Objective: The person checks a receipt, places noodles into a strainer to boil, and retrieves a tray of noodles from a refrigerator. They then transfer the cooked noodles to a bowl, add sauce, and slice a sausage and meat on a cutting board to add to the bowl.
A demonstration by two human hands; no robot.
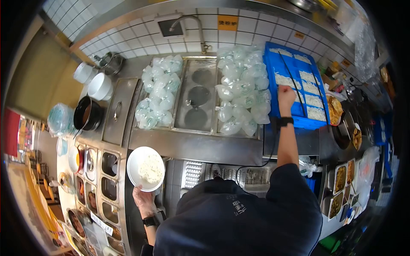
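Left hand (143, 200), in a clear glove, is gripping the white bowl (132, 171) by its near rim, with white noodles (150, 170) sitting inside. Right hand (286, 98) is hanging over the blue tray (276, 64), fingers looking curled; can't tell if they're pinching anything. More noodle portions (315, 113) are lying there. I'm guessing they're portioning noodles, so the next move is calling for a steady bowl.
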